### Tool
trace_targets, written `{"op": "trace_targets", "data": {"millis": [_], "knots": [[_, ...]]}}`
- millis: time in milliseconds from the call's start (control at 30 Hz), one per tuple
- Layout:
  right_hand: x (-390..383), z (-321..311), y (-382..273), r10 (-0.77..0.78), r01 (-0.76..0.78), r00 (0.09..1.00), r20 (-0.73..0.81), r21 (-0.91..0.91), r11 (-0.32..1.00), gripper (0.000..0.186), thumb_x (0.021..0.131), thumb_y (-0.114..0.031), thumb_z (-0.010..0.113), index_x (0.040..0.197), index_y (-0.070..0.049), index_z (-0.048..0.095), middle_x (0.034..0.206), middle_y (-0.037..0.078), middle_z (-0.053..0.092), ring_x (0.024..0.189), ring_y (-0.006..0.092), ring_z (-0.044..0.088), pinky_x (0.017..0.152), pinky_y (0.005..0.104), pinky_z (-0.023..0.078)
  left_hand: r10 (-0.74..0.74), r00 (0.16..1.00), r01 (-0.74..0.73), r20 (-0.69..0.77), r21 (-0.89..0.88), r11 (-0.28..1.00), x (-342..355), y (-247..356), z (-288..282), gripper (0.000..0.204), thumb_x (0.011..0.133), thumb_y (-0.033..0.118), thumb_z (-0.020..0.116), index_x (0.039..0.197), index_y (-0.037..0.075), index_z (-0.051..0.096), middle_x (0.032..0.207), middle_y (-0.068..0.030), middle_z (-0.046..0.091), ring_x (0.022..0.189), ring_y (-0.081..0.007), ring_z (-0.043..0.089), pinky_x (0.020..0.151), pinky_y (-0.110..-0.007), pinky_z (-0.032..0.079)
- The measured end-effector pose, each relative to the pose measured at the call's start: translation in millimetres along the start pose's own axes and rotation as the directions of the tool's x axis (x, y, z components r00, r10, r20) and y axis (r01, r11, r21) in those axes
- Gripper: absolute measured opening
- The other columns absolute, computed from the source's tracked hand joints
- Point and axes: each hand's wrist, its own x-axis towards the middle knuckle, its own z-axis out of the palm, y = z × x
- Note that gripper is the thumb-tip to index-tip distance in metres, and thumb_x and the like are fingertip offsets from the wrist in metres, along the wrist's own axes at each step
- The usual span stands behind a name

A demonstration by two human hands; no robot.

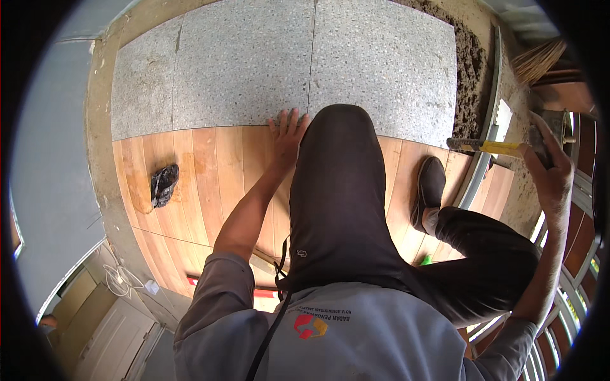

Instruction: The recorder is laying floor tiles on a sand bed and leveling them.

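Observation:
My left hand lies flat with fingers spread, across the seam between a grey speckled tile and the wood-patterned floor. Out to the right, my raised right hand is closed around a mallet with a yellow and black handle. Its handle points left, over the tile's corner, and a dark, blocky head shows by my fingers. Just left of my right hand runs a long metal bar. My bent knee hides part of the tile edge beside my left hand.
Rough dark mortar borders the tiles at right, with a straw broom beyond. A crumpled black plastic bag lies on the floor at left. White cable is at lower left. My shoe stands near the metal bar.

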Motion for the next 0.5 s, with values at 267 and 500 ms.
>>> {"op": "trace_targets", "data": {"millis": [267,500], "knots": [[-6,3,-26,-0.025,0.027,0.999,-0.043,0.031,0.999,0.058,0.089,0.001,0.068,0.146,-0.011,0.067,0.091,0.003,0.069,0.071,0.0028,0.058,0.064,0.0233,0.05,-0.087,0.996,0.088,-0.027,0.076,0.993,73,-17,10,0.066,0.106,0.045,0.057,0.162,0.011,0.044,0.17,-0.0152,0.037,0.16,-0.0411,0.025,0.123,-0.076,0.008],[-22,0,-15,-0.004,0.009,0.998,-0.057,0.081,0.997,0.057,0.089,0.002,0.07,0.146,-0.004,0.065,0.087,0.0,0.065,0.068,0.0029,0.053,0.06,0.0227,0.045,-0.115,0.991,0.111,0.074,0.061,0.992,224,-30,16,0.069,0.111,0.052,0.044,0.166,0.01,0.036,0.174,-0.0137,0.032,0.162,-0.0413,0.02,0.126,-0.074,0.006]]}}
